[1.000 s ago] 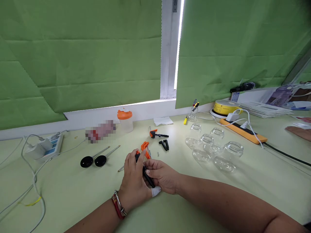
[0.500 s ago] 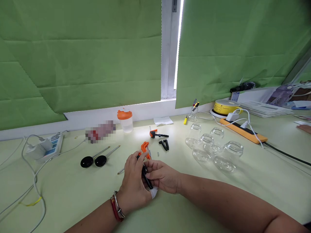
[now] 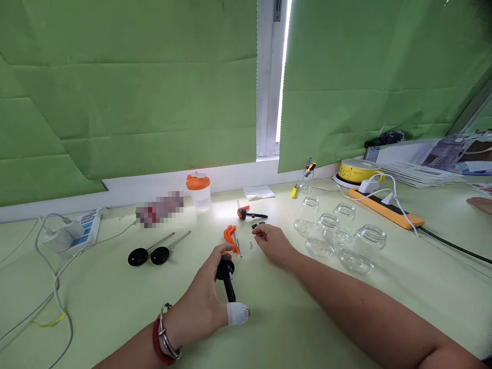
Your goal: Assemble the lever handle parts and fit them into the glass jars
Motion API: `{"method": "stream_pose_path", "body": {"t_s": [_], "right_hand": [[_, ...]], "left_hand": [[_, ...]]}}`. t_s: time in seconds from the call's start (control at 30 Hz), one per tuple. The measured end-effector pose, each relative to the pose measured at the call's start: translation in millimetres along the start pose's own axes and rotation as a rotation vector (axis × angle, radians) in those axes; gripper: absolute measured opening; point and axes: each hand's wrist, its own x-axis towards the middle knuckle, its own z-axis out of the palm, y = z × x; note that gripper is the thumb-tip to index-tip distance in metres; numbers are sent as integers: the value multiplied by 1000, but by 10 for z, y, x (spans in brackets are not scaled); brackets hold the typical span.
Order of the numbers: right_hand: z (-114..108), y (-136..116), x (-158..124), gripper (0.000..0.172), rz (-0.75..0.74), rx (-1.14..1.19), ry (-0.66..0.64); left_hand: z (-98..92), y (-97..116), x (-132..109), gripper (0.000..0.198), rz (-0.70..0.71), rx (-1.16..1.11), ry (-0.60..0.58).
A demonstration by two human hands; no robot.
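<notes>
My left hand (image 3: 202,305), its thumb wrapped in white tape, is closed around a black part with a round head and a narrow handle (image 3: 229,288). Part of the head is hidden by the fingers. Further off, my right hand (image 3: 277,246) has its fingertips together at the small black handle pieces (image 3: 258,224), partly covering them. Between the hands lie orange curved pieces (image 3: 229,236), metal pins (image 3: 239,247) and tiny metal bits (image 3: 251,245). Behind them rests a similar black-and-orange part (image 3: 246,214).
Two black discs with metal rods (image 3: 160,255) lie left. Several clear jars (image 3: 328,234) stand right, before an orange power strip (image 3: 384,207). An orange-lidded cup (image 3: 200,193) and white paper (image 3: 259,192) are at the back. Cables (image 3: 57,287) run along the left.
My right hand has let go of the black part and moved away to the loose black handle pieces. My left hand keeps hold of the part and has opened a wider gap around it.
</notes>
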Motion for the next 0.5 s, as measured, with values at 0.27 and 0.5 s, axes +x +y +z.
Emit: {"method": "stream_pose_path", "body": {"t_s": [0.27, 0.5], "right_hand": [[25, -10, -18, 20, -169, -266, -156], [20, 24, -7, 19, -179, -351, -195]], "left_hand": [[-51, 87, -1, 64, -271, -374, -222], [-81, 55, 13, 52, -347, -534, -308]]}}
